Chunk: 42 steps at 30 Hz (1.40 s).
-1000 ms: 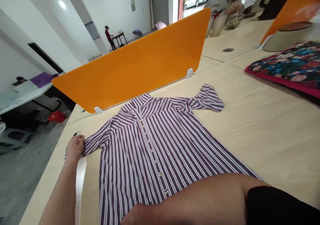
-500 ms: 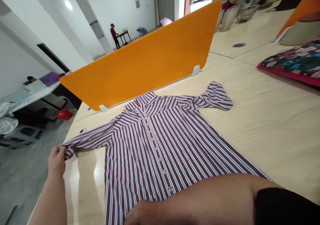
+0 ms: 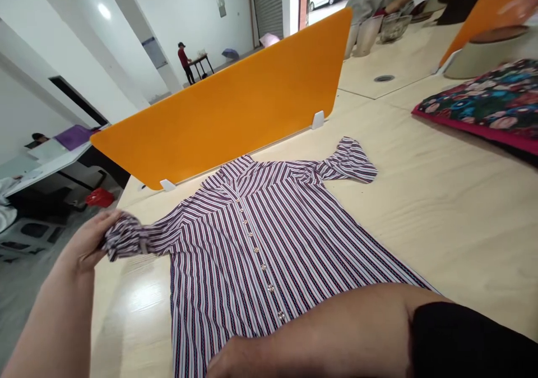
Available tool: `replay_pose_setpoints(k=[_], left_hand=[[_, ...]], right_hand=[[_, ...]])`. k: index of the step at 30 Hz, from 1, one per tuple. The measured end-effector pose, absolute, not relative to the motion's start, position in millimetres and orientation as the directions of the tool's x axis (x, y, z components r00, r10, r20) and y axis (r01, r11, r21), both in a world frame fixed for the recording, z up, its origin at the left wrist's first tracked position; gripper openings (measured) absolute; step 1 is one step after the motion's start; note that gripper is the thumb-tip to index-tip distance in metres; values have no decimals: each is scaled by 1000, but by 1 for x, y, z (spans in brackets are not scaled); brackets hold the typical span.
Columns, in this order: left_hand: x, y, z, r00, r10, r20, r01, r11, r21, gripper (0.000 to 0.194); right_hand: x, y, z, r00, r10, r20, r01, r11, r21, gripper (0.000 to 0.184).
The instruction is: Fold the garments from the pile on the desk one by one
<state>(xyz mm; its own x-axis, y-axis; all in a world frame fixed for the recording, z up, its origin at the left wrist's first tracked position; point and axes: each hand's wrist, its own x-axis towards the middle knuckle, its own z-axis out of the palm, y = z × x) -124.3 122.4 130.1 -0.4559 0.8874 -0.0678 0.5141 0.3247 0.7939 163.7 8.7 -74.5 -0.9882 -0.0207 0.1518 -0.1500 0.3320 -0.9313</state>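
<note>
A striped button-front shirt [image 3: 290,238] lies spread out on the pale wooden table [image 3: 403,198], collar toward the orange divider. Its buttons run down the middle of the front. On the left, my left hand [image 3: 94,235] is closed on the cuff of the sleeve, which is bunched up and slightly raised. The other sleeve lies bent on the table at the right. Low in the picture, my right hand [image 3: 235,358] rests on the lower front of the shirt. Its fingers run out of the frame at the bottom edge, so their hold is hidden.
An orange divider [image 3: 227,109] stands on white feet behind the collar. Folded floral fabric [image 3: 487,100] with a pink edge lies at the right, near a greenish container [image 3: 483,52]. Farther off are a glass bowl [image 3: 395,28], a person in red [image 3: 184,61] and a red bucket [image 3: 100,197].
My left hand has moved up with the cuff, and the sleeve has gone from stretched out to bunched. My right hand stays on the shirt front. The view has shifted slightly.
</note>
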Motion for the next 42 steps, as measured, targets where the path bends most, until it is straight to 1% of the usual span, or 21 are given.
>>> replay_pose_setpoints(k=[3,4,6,7,9,11,13,16,21,24,25,27,28,29,31,35,36,37,38,40,42], left_hand=[[-65,138,143,-313,948,54,436,93,895,41],[-50,145,139,-264,962,66,441,59,896,45],[-31,157,119,-255,963,90,530,61,846,50],[-24,163,104,-281,953,115,616,87,783,48],[-15,170,69,-278,936,217,810,107,576,41],[-6,172,32,-93,962,256,950,9,313,41],[0,168,1,44,985,168,993,-61,101,47],[-1,159,-26,1,998,56,998,3,-67,60],[-16,152,-35,-14,996,87,989,27,-149,64],[-18,153,-35,-20,995,100,986,36,-164,64],[-19,153,-36,-17,994,104,985,34,-169,63],[-19,155,-37,-9,993,115,983,30,-183,63],[-20,156,-38,-7,993,117,982,29,-188,64],[-20,157,-39,-5,993,117,981,27,-191,64],[-21,158,-40,-5,994,109,981,26,-193,64],[-23,160,-42,-4,994,107,982,24,-187,64],[-22,160,-42,-6,994,112,982,27,-187,65],[-22,160,-42,-9,993,116,982,31,-189,65],[-22,160,-41,-10,993,116,981,32,-191,65],[-21,159,-39,0,995,101,980,20,-198,64],[-21,159,-38,12,996,86,979,6,-203,62]], right_hand=[[162,9,-75,-987,-36,155,-157,382,-911,15],[161,9,-75,-987,-45,153,-158,389,-908,16],[160,10,-74,-987,-67,144,-158,400,-903,21],[160,10,-74,-987,-76,139,-158,405,-901,23],[159,11,-73,-987,-89,131,-157,411,-898,26],[158,12,-73,-988,-87,130,-155,420,-894,26],[158,13,-74,-989,-77,129,-149,424,-893,25],[159,13,-78,-990,-50,134,-142,412,-900,21],[161,9,-77,-990,-39,135,-137,483,-865,7],[171,22,-57,-986,-25,167,-158,474,-866,8],[179,33,-45,-981,0,196,-172,477,-862,9],[206,66,-16,-951,174,257,-123,549,-827,10],[225,86,-1,-886,371,279,16,625,-781,10],[247,108,13,-712,630,309,254,642,-723,10],[300,152,32,-521,788,329,435,577,-692,17],[405,215,24,-238,915,327,653,400,-643,22],[425,225,14,-147,938,315,714,321,-623,21],[443,234,2,-5,955,295,818,174,-548,20],[457,242,-9,56,955,290,862,100,-497,19],[480,256,-26,139,936,324,840,62,-538,22],[502,268,-32,191,897,399,765,119,-634,28]])
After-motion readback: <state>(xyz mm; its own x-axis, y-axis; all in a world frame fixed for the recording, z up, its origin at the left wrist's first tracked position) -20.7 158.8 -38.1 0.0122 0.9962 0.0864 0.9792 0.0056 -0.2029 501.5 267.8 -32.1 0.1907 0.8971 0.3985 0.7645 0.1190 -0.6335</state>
